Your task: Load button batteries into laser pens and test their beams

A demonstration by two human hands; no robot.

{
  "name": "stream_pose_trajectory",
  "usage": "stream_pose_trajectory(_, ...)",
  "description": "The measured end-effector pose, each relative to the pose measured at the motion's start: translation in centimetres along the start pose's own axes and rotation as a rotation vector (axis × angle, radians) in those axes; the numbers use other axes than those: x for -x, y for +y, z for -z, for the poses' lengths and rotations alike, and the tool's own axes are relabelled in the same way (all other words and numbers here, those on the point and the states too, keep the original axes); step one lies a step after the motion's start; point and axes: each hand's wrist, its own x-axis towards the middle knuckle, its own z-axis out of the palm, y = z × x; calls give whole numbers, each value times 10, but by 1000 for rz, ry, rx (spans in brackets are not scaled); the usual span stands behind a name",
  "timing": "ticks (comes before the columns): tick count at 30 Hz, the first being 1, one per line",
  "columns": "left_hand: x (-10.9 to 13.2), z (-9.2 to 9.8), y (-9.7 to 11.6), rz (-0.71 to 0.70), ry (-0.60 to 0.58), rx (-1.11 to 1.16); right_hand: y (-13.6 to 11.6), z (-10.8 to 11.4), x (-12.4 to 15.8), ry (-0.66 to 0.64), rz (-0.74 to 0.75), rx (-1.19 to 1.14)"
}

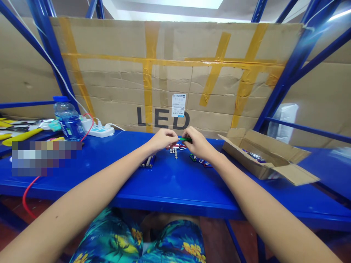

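Observation:
My right hand (195, 140) is closed around a slim shiny green metal tube (185, 139), which lies roughly level above the table. At the tube's silver left end, my left hand (166, 139) is pinched; what sits between its fingertips is too small to make out. Below the hands, several small silver button cells (175, 152) stand in short rows. Behind them lie red metal pieces (179, 146), partly covered by the hands. Dark metal tubes (148, 162) rest by my left forearm. Coloured carabiner clips (201, 160) lie beside my right wrist, partly hidden.
An open cardboard box (263, 160) holding dark slim items stands at right. At left are a blue-capped bottle (68, 120), a white power strip (100, 130), a red cable (26, 197) and yellow-handled tools (24, 137). A large cardboard sheet (120, 87) closes off the back.

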Motion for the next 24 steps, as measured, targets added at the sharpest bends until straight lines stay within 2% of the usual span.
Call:
stream_pose_trajectory(5,2,-2,1,-22,4,47,-2,3,-1,-5,53,12)
stream_pose_trajectory(14,4,-3,2,-89,44,-15,-5,2,1,-45,58,5)
stream_pose_trajectory(18,4,-3,4,-101,75,11,-7,2,1,-1,40,4)
stream_pose_trajectory(24,4,-4,3,-134,67,4,-5,4,-1,24,93,-33)
